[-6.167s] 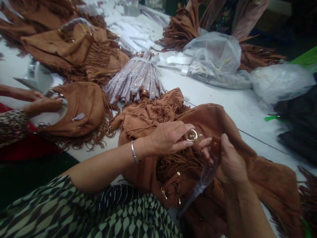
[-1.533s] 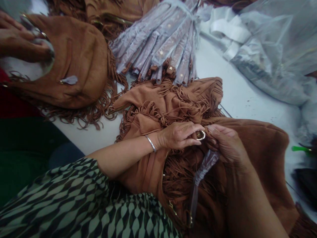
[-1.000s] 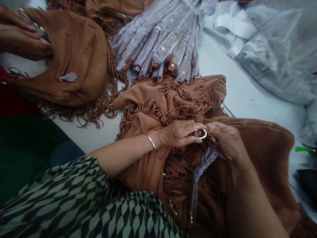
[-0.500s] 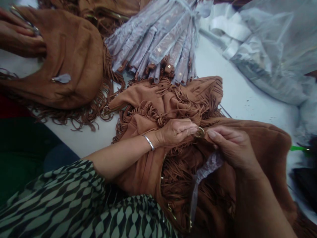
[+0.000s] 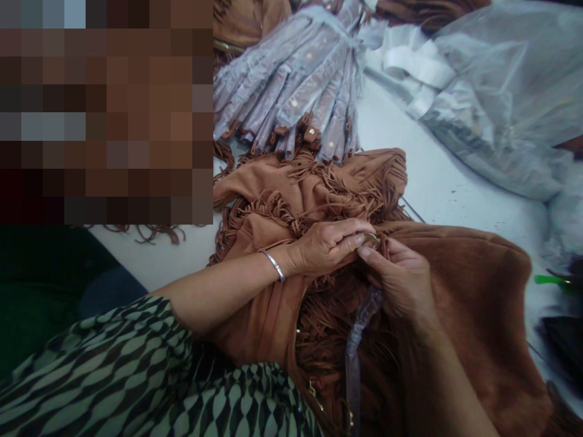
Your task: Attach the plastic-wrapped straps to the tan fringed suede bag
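My left hand (image 5: 325,246) is closed, thumb and fingers pinching a gold-coloured metal ring (image 5: 373,241). Right beside it, my right hand (image 5: 403,273) grips the brown end of a strap (image 5: 354,349) against that ring. The strap hangs below my fingers, its length covered in clear plastic wrap. Whether the strap end passes through the ring is hidden by my fingers. Under and around both hands lies a brown suede fringed bag (image 5: 473,273), with a zip edge and gold fittings showing near my lap. More brown fringed suede (image 5: 277,176) is bunched just beyond my left hand.
A tied bundle of plastic-wrapped straps (image 5: 296,85) lies on the white table (image 5: 437,164) ahead. Clear plastic bags (image 5: 510,103) and a curled white band (image 5: 421,57) are at the far right. A pixelated block hides the upper left.
My right hand has moved left, bringing the strap end up against the ring; the wrapped strap has swung left with it. My left hand has barely moved. A pixelated block covers the upper left.
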Available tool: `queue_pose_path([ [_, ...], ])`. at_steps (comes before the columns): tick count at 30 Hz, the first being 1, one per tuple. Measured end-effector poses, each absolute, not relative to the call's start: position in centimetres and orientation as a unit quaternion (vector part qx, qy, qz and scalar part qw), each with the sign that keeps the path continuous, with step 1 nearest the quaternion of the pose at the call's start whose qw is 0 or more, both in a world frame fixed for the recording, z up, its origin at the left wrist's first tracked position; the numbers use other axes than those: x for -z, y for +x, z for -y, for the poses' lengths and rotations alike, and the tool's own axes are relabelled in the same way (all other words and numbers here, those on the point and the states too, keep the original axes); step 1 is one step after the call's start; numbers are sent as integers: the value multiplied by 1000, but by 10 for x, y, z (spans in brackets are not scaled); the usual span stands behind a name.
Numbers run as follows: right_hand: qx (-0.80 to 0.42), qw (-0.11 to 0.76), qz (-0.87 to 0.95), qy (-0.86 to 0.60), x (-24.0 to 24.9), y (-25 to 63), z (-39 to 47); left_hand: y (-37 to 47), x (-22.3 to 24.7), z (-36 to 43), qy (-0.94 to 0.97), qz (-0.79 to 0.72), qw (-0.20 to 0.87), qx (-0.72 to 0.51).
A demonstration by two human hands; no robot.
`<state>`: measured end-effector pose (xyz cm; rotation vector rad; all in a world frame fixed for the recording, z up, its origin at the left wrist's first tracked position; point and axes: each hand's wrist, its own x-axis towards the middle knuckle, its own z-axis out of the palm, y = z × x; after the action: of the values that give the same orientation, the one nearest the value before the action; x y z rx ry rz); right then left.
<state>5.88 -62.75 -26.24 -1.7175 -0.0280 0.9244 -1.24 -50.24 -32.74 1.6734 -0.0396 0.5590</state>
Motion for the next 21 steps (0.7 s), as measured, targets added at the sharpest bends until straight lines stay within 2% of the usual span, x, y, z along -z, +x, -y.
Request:
queue_pose_path([
  [6,-354,581,20,-732,263,58,638,-18,319,504,787,-2,573,-230],
  [10,-383,563,66,-729,251,65,644,-22,303,500,871,59,454,-177],
  [14,-406,531,97,-738,238,68,643,-21,292,499,925,53,341,-156],
  [21,-395,510,97,-758,243,66,638,-16,314,500,905,93,341,-235],
])
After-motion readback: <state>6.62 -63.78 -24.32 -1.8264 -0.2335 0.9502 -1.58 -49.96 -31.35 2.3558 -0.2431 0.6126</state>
